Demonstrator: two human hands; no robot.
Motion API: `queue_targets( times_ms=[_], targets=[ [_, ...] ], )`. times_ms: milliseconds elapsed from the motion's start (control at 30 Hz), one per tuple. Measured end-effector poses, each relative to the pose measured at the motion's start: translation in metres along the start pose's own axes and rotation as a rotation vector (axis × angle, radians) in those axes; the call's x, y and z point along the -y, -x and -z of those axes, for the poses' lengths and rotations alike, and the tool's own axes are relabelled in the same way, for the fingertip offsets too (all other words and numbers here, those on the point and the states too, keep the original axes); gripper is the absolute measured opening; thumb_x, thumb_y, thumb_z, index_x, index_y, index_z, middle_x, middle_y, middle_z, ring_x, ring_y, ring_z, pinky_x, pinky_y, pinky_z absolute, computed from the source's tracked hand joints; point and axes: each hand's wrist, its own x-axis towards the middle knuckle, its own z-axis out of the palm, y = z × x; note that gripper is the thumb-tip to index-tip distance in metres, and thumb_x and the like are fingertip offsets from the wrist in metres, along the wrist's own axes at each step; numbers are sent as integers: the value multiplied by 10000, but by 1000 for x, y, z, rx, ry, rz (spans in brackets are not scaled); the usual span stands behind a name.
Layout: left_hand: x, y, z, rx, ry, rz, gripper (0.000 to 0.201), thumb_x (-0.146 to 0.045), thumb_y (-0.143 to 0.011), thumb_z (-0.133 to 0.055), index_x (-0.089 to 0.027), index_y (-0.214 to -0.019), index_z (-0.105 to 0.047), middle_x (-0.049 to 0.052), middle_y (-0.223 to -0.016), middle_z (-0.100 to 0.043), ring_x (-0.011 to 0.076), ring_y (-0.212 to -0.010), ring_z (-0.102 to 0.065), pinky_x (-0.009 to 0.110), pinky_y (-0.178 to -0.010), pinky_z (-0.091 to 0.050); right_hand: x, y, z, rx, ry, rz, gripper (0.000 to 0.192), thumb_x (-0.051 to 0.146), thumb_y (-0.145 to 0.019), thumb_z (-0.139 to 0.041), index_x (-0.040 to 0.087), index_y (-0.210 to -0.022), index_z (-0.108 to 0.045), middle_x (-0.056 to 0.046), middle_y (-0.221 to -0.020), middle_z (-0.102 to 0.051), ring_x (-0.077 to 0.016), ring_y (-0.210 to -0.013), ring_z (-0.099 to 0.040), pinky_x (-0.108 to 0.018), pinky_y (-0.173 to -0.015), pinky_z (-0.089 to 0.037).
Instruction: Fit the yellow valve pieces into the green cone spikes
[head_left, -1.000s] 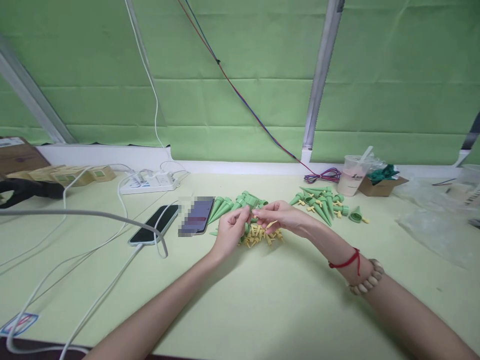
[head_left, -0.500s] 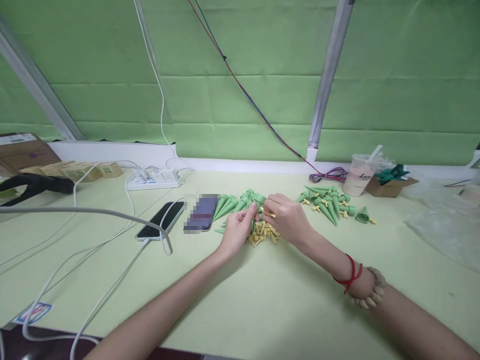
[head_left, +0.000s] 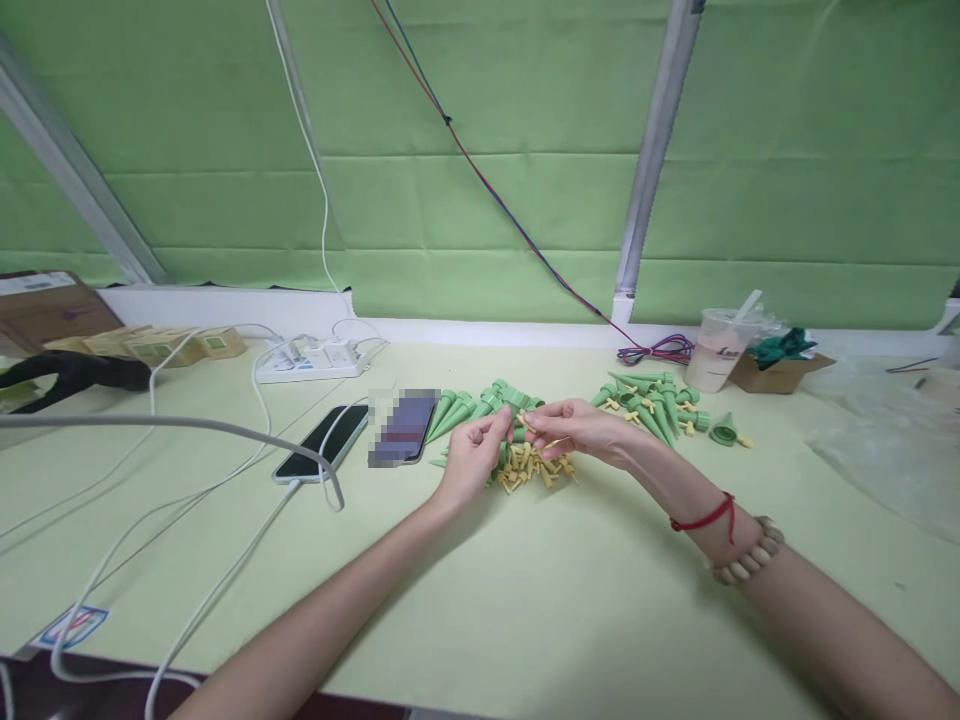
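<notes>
My left hand (head_left: 471, 458) is closed around a green plastic cone, mostly hidden by the fingers. Facing it, my right hand (head_left: 581, 430) pinches a small yellow plastic valve (head_left: 523, 421) between thumb and fingertips, close to the left thumb. Its other fingers are loosely bent. Below both hands lies a heap of yellow valves (head_left: 525, 468). Several green cones (head_left: 454, 412) with ribbed caps lie behind and left of the hands. To the right is another group of green cones (head_left: 654, 410), some with yellow valves fitted. One capped cone (head_left: 724, 431) lies apart, a valve sticking out.
Left of the cones lie a phone with a blurred screen (head_left: 405, 425) and a black-screened phone (head_left: 321, 445) on a cable. White cables run to a power strip (head_left: 311, 362). At back right stand a drink cup (head_left: 716, 350), a small cardboard box (head_left: 780, 374) and clear plastic bags (head_left: 892, 460).
My right hand has rotated and opened its lower fingers, bringing the yellow valve nearer the left thumb. My left hand has barely moved.
</notes>
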Motion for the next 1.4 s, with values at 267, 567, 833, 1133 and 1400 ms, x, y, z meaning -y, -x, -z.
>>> queue_targets(
  times_ms=[267,567,833,1133,1400],
  targets=[
    [0,0,-3,-33,-51,65,457,-570,-767,-491,-160,-566,-497,-75,-409,-183,50,-383,-165,219,-397,-117,-10,-3,-17,-521,853,539,147,110,-649,-642,157,-566,-530,23,-561,-551,-90,-535,-488,-204,-501,-333],
    [-3,0,-2,-130,-15,-23,461,-567,-768,-493,-154,-563,-498,-74,-424,-185,45,-391,-158,213,-406,-116,-12,1,-25,-647,1209,798,161,118,-806,-515,173,-662,-563,-21,-693,-593,-124,-684,-543,-212,-509,-320],
    [0,-1,-2,-162,29,-70,467,-558,-752,-518,-161,-521,-439,-67,-417,-246,51,-392,-180,220,-396,-150,5,6,-16,-86,197,137,346,446,-658,-687,118,-764,-652,-41,-722,-624,-144,-703,-600,-248,-578,-523],
    [-6,0,-1,-125,-41,-52,454,-551,-791,-471,-159,-563,-459,-69,-413,-232,48,-396,-185,209,-398,-137,0,2,-21,-329,369,360,159,275,-679,-643,128,-718,-688,-12,-614,-611,-126,-606,-572,-218,-532,-486],
    [0,1,-6,-85,55,27,474,-588,-773,-467,-160,-571,-464,-79,-408,-202,39,-370,-164,201,-383,-119,-8,-2,-13,-553,795,677,50,132,-640,-626,150,-686,-624,-32,-706,-634,-132,-649,-583,-224,-577,-477]
  ],
)
